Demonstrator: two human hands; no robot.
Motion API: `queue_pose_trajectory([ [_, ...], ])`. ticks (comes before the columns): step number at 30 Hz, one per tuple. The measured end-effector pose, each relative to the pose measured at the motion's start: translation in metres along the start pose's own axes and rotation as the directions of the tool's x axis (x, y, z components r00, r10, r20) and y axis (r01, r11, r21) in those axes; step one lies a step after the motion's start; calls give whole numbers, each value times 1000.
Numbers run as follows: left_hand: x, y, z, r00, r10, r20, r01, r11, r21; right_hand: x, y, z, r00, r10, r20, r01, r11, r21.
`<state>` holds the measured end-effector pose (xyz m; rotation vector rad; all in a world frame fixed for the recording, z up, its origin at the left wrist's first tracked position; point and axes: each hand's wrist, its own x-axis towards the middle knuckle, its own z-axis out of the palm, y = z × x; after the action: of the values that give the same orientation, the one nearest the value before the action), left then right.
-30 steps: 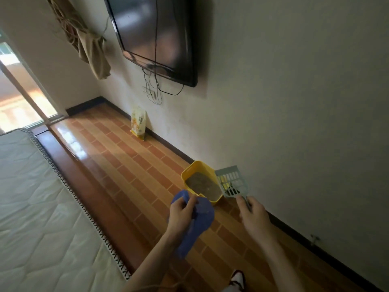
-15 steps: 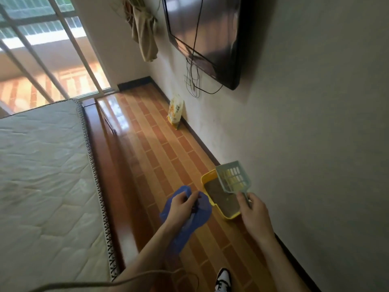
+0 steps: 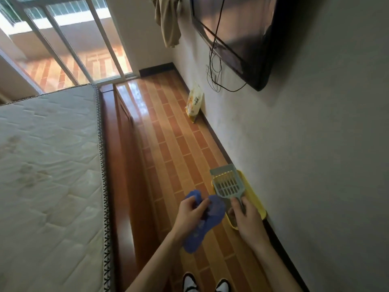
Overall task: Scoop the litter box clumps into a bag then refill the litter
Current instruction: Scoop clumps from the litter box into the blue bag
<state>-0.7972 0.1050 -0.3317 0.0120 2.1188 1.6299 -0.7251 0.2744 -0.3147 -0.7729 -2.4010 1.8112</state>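
On a tiled floor between a mattress [image 3: 48,165] and the wall, a person's left hand [image 3: 190,213] has its fingers pinched shut on a crumpled blue bag [image 3: 202,226], while the right hand [image 3: 245,220] is closed around the handle of a grey slotted scoop [image 3: 227,184]. The scoop is held over a yellow litter box [image 3: 255,199] against the skirting; its contents are mostly hidden, apparently dark litter. A yellow litter pack [image 3: 195,104] leans on the wall farther off. Since half a second ago, the scoop has moved across to cover the box.
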Motion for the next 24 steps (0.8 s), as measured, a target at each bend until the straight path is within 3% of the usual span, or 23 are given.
queue_pose_trajectory([
  [5,30,-4,10,998,-11,69,11,1000,-1,32,0,24,998,59,38,-61,996,57],
  [13,77,-38,13,986,-109,122,123,986,-113,78,27,65,993,105,-45,-103,994,41],
  [24,169,-142,41,950,-244,196,279,943,-179,170,153,106,977,211,0,-210,970,122],
])
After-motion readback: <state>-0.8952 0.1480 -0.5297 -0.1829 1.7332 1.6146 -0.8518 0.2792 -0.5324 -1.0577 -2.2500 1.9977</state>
